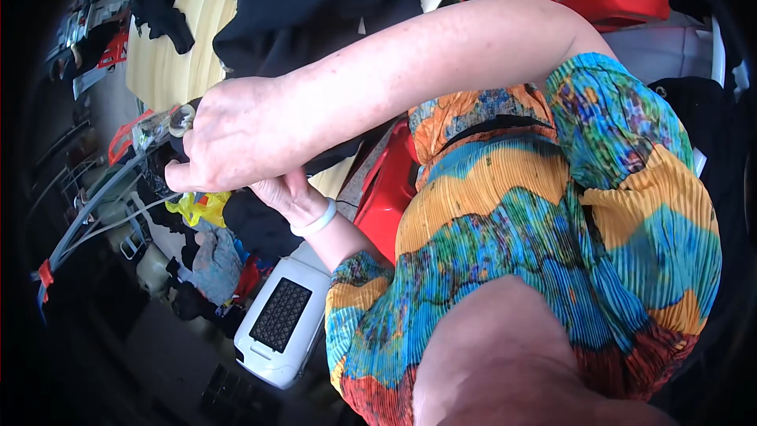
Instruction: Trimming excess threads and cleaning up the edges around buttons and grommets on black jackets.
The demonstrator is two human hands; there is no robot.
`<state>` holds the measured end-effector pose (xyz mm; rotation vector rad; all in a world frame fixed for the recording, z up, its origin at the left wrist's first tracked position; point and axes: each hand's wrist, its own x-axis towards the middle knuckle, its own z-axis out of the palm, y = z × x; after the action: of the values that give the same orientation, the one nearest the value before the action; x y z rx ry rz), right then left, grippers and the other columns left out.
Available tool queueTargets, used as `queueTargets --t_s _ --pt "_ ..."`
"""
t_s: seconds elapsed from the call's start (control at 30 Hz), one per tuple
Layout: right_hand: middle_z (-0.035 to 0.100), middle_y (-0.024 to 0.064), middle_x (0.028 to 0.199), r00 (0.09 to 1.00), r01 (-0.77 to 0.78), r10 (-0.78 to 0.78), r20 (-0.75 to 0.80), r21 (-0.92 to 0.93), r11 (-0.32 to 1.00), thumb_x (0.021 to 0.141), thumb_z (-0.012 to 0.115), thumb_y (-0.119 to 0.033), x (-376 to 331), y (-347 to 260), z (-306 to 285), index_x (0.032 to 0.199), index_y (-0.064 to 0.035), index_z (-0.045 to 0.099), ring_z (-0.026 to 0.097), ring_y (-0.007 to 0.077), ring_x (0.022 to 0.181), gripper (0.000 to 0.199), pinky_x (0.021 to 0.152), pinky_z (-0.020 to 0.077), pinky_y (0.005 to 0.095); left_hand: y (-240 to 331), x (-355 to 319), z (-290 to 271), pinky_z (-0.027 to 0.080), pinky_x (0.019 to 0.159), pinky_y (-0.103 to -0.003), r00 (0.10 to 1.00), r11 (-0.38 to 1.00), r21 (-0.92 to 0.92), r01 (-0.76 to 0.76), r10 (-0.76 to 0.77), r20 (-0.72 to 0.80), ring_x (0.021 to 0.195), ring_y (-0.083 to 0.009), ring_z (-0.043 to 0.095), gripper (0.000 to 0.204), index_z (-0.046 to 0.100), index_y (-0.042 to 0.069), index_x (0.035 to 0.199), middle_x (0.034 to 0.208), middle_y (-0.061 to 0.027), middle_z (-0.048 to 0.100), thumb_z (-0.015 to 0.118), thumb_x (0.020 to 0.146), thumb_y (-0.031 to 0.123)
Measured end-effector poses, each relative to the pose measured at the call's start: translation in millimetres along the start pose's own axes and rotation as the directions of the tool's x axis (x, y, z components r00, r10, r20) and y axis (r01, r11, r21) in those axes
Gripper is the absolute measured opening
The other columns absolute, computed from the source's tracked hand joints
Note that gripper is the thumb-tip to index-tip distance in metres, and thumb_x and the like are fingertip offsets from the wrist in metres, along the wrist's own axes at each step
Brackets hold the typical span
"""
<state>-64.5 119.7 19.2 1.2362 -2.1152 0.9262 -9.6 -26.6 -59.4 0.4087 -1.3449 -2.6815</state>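
R hand [240, 138] curled nr round part [182, 120], L hand [288, 196] partly hidden beneath; couldn't tell if either gripped anything. Black cloth [315, 12] lay on worktop [177, 71] past R hand. Prob. best: fingertips clear, cloth kept flat.

The right hand [240, 136] hides much of the left hand [289, 196] and its fingers.

From the head's left fisheye, we look down at close range on the right hand [244, 128] and patterned clothing [489, 221].
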Motion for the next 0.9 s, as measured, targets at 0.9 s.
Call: queueTargets --t_s 0.9 --pt "0.059 0.0151 0.089 0.827 -0.542 0.544 0.145 0.461 0.702 0.072 0.061 -0.029 -23 74 19 0.105 -0.005 0.054 0.058 0.0257 0.084 0.041 0.078 0.0442 0.0315 38 -15 52 0.036 0.065 -0.015 0.966 0.925 0.3 -0.235 0.187 0.181 0.07 -0.0034 0.045 0.01 0.053 0.005 0.092 0.081 0.0017 0.052 0.053 0.083 0.003"
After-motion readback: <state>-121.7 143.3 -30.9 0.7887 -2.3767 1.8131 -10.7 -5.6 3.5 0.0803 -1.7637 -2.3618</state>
